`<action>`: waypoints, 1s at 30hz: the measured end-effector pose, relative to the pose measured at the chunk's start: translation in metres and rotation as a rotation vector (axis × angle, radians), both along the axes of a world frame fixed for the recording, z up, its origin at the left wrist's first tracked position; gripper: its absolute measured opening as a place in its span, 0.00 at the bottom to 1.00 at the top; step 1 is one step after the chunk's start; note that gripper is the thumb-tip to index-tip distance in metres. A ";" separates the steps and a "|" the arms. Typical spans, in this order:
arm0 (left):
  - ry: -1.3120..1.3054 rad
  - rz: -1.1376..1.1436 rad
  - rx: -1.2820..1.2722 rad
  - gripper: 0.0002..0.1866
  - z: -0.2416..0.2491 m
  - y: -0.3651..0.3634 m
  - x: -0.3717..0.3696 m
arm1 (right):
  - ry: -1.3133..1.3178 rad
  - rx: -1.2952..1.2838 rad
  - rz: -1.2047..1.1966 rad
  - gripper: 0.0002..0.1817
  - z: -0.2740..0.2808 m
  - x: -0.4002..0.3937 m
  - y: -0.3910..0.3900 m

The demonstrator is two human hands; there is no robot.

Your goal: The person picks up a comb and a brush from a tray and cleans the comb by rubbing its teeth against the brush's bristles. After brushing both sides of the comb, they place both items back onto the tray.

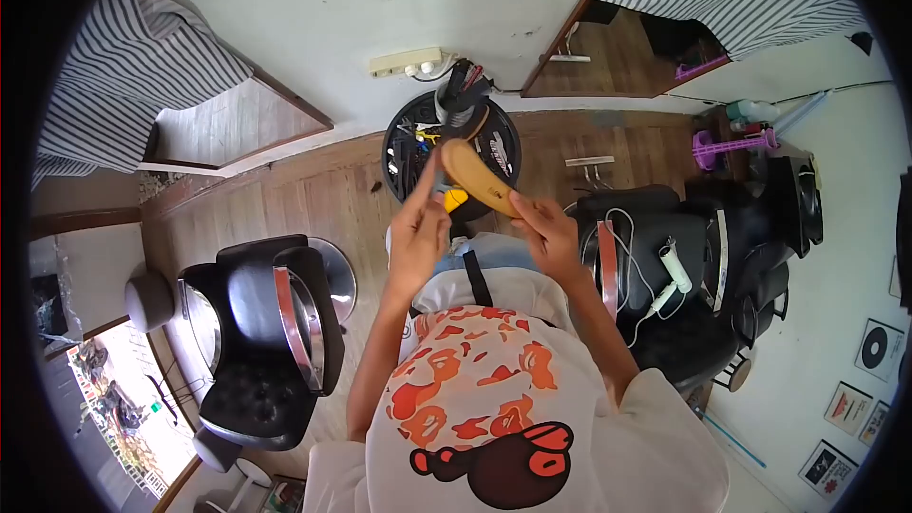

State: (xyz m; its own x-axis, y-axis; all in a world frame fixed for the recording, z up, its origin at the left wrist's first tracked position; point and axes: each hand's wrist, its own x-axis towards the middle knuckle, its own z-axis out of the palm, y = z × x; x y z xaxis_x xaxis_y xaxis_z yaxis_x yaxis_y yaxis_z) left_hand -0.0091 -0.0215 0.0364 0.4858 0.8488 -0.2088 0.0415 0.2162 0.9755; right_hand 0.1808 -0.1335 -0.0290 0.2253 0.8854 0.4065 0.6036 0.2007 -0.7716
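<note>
My right hand (549, 236) pinches the lower end of a curved tan wooden piece (475, 177) with small dark lettering near the grip. The piece slants up and left, over a round black tray (391, 160). My left hand (421, 228) is closed, with the index finger stretched up beside the far end of the wooden piece. At its curled fingers shows a yellow-handled tool (455, 199), partly hidden by the hand. On the tray lie clips and small tools (414, 138), and a grey holder (456, 112) with dark tools stands at its back.
Black salon chairs stand at left (261, 323) and right (655, 237). A white hair dryer (675, 271) with its cord lies on the right chair. A power strip (406, 61) is on the wall behind the tray. Mirrors (237, 123) lean under striped cloths; a purple rack (731, 145) stands far right.
</note>
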 end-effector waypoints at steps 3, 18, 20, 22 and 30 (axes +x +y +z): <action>-0.005 -0.014 -0.037 0.26 0.003 -0.004 -0.007 | 0.012 0.015 0.034 0.35 0.007 0.001 0.007; -0.039 0.124 -0.094 0.29 0.029 -0.019 -0.013 | 0.163 0.044 0.011 0.33 0.015 -0.002 0.019; -0.067 0.154 -0.103 0.30 0.040 -0.012 -0.020 | 0.128 0.051 -0.056 0.32 0.003 0.015 0.010; -0.086 0.168 -0.103 0.30 0.040 -0.010 -0.019 | 0.106 0.060 -0.090 0.32 -0.003 0.020 0.011; -0.078 0.086 -0.116 0.31 0.043 -0.022 -0.010 | 0.024 0.119 -0.065 0.33 0.019 0.002 0.020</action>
State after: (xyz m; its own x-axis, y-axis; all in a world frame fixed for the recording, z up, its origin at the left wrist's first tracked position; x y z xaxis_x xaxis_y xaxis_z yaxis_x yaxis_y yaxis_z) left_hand -0.0192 -0.0431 0.0793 0.4312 0.8602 -0.2722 -0.0568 0.3269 0.9433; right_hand 0.1832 -0.1132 -0.0099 0.2915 0.8143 0.5019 0.6003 0.2528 -0.7588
